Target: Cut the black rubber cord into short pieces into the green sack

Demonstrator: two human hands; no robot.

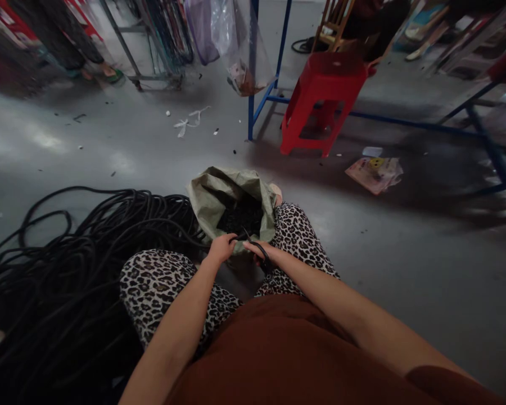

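Note:
My right hand (262, 252) grips a pair of black-handled scissors (262, 254), whose blades point up and left over the near rim of a greenish woven sack (206, 197). Close to the blades, my left hand (222, 247) is closed on a black cord (237, 237). The sack stands open between my knees, with a heap of small dark pieces (242, 216) inside. From the left side of the sack spreads a large tangled pile of black cord (88, 242). Whether the blades touch the cord is too small to tell.
A red plastic stool (320, 101) stands beyond the sack, beside a blue metal frame (251, 112) with hanging plastic bags (247, 62). A printed plastic packet (375, 173) and white scraps (189, 121) lie on the grey floor. Another person's legs (67, 34) show at upper left.

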